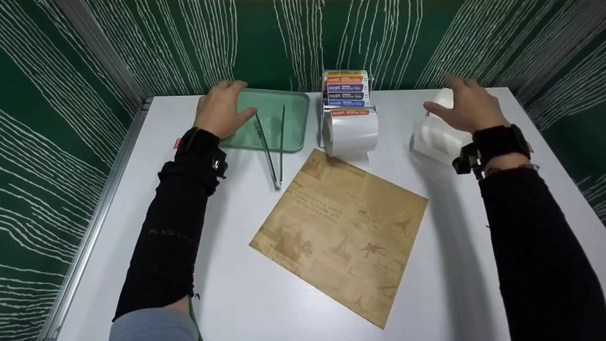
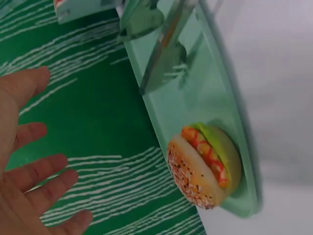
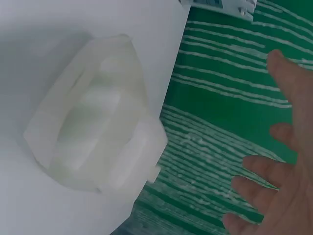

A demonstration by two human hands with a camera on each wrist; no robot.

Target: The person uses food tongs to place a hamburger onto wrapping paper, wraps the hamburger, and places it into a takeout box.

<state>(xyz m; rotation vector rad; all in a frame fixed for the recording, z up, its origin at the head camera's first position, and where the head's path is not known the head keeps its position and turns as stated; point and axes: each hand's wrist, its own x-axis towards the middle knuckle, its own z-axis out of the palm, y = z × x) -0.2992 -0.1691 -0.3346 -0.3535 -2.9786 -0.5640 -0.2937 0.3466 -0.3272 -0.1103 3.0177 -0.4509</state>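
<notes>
My left hand (image 1: pixel 220 109) hovers over the left part of a green tray (image 1: pixel 296 123), fingers spread and holding nothing. In the left wrist view a sesame-bun burger (image 2: pixel 205 166) with lettuce and red sauce sits at one end of that tray; the head view has it hidden behind the hand. A pair of tongs (image 1: pixel 269 156) lies across the tray's near rim, its joined end over the table. My right hand (image 1: pixel 468 106) is extended above an open white container (image 1: pixel 431 137), apart from it in the right wrist view (image 3: pixel 98 117), and grips nothing.
A brown printed paper square (image 1: pixel 341 237) lies turned at an angle mid-table. Behind it stands a dispenser with a roll of white labels (image 1: pixel 355 130) and several coloured strips (image 1: pixel 345 88). A green wall (image 1: pixel 255 47) with white streaks borders the back of the table.
</notes>
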